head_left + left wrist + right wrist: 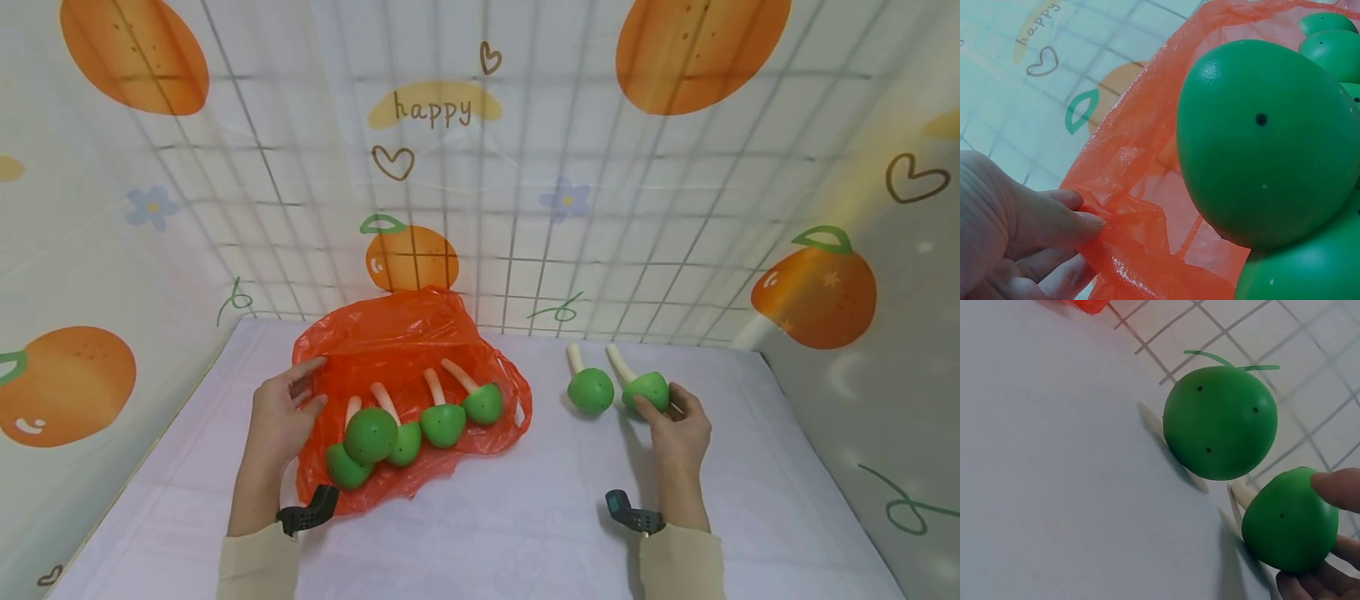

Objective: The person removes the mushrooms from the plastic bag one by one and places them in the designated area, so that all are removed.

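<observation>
My left hand pinches the left edge of a red plastic bag between thumb and fingers; the left wrist view shows the thin film bunched there. Several toy mushrooms with green dotted caps and pale stems lie on the spread bag, one cap resting on top of its neighbours. To the right of the bag, my right hand grips the cap of another toy mushroom, its stem pointing back and left. Close beside it on the table lies one more toy mushroom, which the hand does not touch.
A pale cloth covers the table. Behind it stands a white grid-patterned curtain printed with oranges and hearts, with more printed sheet on both sides. The bag's handle loop sticks out on its right side.
</observation>
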Tool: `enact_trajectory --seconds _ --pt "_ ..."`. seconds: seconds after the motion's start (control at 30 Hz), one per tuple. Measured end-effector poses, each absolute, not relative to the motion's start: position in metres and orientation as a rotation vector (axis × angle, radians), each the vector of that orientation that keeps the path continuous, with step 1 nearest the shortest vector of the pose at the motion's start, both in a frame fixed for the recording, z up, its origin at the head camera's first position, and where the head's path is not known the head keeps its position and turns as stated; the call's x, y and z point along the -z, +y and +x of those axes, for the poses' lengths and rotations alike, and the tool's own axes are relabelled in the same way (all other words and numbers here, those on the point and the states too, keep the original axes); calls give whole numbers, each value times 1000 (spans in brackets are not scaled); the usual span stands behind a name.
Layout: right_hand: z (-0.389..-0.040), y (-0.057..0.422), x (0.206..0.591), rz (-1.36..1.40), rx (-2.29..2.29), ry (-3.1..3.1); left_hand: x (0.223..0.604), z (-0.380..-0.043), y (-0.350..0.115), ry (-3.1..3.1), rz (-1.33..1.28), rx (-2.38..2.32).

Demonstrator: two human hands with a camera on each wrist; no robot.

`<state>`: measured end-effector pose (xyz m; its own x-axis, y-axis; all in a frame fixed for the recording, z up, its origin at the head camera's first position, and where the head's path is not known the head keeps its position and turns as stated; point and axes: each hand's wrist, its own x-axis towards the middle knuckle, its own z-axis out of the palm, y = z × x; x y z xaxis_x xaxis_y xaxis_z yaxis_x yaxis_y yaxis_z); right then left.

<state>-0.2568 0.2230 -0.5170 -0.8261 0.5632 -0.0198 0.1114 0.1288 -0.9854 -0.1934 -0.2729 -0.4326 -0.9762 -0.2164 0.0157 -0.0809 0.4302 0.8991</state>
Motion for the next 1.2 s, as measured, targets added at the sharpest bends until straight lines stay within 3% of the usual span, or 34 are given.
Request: enact_trajectory --seconds 0.73,1.2 --pt "-257 226 515 -639 -1704 -1947 434 -193 -275 -2549 231 1543" --pt "-253 211 491 -612 -1574 -1892 435 -194 -275 -2553 203 1509"
